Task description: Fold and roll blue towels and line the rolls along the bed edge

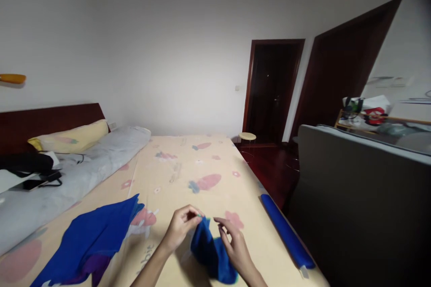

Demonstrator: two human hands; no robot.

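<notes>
Bare left hand (pixel 179 228) and right hand (pixel 236 243), slender fingers (pixel 225 222), slim uncovered forearms (pixel 154 263)

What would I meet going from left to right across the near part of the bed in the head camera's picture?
Blue and purple fabric → left hand, pinching a smaller blue cloth → right hand → long blue roll.

Beyond the left hand (pixel 182 228) and right hand (pixel 234 242), open sheet (pixel 178 157) leaves passage forward. Cloth (pixel 204 246) blocks the gap between them; a blue garment (pixel 96 233) obstructs leftward, a roll (pixel 286 232) then a panel (pixel 350 210) rightward.
</notes>
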